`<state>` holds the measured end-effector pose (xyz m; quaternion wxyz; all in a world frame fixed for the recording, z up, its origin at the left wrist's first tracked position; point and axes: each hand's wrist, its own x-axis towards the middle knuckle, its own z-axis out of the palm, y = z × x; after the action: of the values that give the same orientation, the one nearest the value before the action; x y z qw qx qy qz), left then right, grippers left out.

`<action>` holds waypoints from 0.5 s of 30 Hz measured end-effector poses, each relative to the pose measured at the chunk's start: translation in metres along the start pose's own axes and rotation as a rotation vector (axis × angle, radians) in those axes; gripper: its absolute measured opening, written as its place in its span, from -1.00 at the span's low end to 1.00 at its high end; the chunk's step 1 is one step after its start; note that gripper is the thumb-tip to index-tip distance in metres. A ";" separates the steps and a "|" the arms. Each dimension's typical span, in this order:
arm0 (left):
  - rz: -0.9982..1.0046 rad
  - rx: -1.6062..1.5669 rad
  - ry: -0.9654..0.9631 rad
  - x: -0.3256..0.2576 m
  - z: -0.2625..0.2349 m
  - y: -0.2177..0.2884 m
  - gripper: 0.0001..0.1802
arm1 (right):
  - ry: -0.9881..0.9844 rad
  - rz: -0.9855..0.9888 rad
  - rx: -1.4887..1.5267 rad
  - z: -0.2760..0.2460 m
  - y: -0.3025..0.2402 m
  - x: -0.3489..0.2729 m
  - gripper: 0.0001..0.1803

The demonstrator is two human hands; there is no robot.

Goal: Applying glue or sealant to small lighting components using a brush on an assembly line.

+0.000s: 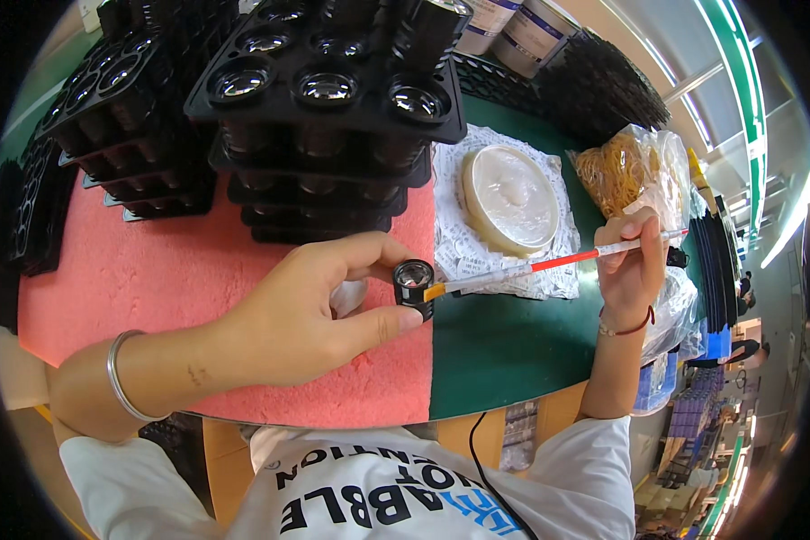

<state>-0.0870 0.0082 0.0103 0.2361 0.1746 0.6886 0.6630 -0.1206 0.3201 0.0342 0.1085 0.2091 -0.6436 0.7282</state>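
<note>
Left fingers (394,322) are pinching a tube (413,292); right fingers (640,223) are holding a brush (562,261) tightly against it; brushing seems unfinished.

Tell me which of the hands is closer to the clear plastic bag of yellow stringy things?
Right. The right hand is just below the bag in the picture; the left hand is farther away, over the flat pink mat.

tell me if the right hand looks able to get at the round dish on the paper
Probably yes: the right hand is near the round dish and nothing seems to block it, though its fingers hold a slim brush.
</note>
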 end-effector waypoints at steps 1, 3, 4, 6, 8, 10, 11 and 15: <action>0.008 0.006 -0.025 0.001 -0.001 0.000 -0.72 | 0.012 0.003 0.000 -0.001 0.000 0.000 -0.66; 0.017 0.014 -0.052 0.002 -0.002 0.001 -0.70 | 0.025 0.003 -0.001 -0.002 -0.001 0.002 -0.66; -0.001 0.010 -0.047 0.001 -0.001 0.002 -0.69 | 0.059 0.013 -0.008 -0.003 0.000 0.002 -0.67; -0.020 0.009 -0.043 0.000 -0.001 0.003 -0.69 | 0.095 0.022 -0.015 -0.004 0.001 0.004 -0.68; -0.006 0.004 -0.063 0.000 -0.001 0.005 -0.68 | 0.151 0.071 0.130 -0.003 0.000 0.007 -0.68; -0.027 -0.024 -0.074 0.000 -0.001 0.006 -0.67 | 0.154 0.068 0.181 -0.003 -0.002 0.007 -0.68; -0.049 -0.056 -0.083 0.000 -0.001 0.005 -0.67 | 0.156 0.068 0.232 -0.003 -0.003 0.006 -0.69; -0.054 -0.044 -0.076 -0.001 -0.001 0.008 -0.67 | 0.114 0.069 0.285 -0.002 -0.005 0.007 -0.68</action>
<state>-0.0872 0.0069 0.0187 0.2835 0.1759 0.6688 0.6643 -0.1256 0.3215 0.0415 0.0890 0.1585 -0.5332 0.8262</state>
